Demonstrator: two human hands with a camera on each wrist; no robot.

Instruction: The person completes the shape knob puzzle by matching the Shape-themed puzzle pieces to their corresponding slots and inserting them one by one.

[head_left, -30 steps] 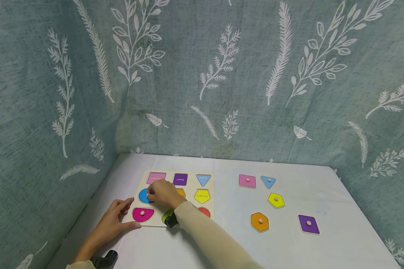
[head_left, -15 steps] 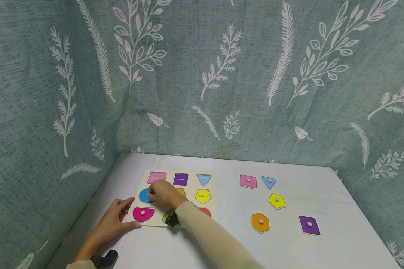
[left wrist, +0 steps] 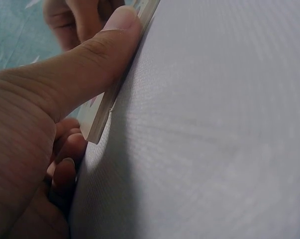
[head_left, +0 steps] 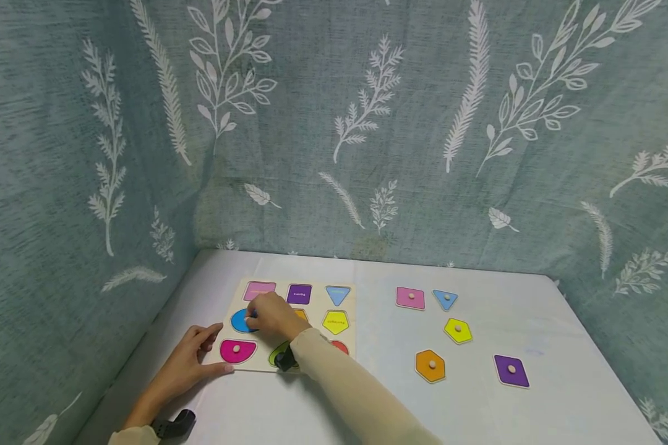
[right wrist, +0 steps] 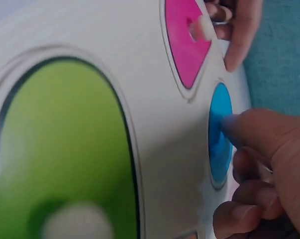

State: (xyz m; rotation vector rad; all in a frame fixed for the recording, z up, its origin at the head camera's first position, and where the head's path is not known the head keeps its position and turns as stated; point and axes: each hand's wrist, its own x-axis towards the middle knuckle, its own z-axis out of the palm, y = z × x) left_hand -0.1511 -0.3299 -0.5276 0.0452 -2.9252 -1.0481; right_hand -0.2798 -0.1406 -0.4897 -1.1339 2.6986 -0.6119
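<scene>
A pale wooden shape puzzle board (head_left: pixel 312 364) lies at the left of the table. My right hand (head_left: pixel 275 316) is over its middle row, thumb and fingers bent at the blue oval piece (head_left: pixel 241 321). In the right wrist view the thumb tip meets the face of that blue piece (right wrist: pixel 220 137), and its knob is hidden by the fingers. My left hand (head_left: pixel 192 355) holds the board's near left corner, thumb along the front edge (left wrist: pixel 117 42) and fingers at the left side. Beside it, a magenta semicircle piece (head_left: pixel 246 354) with a knob sits in its recess.
Loose knobbed pieces lie right of the board: pink rectangle (head_left: pixel 403 297), blue triangle (head_left: pixel 441 296), yellow pentagon (head_left: pixel 452 334), orange hexagon (head_left: pixel 425 369) and purple square (head_left: pixel 503 363). A green piece (right wrist: pixel 75 139) sits in the board. Patterned cloth (head_left: pixel 312 123) hangs behind.
The head view has shifted slightly. Both hands keep their places at the board, and the pieces lie as before.
</scene>
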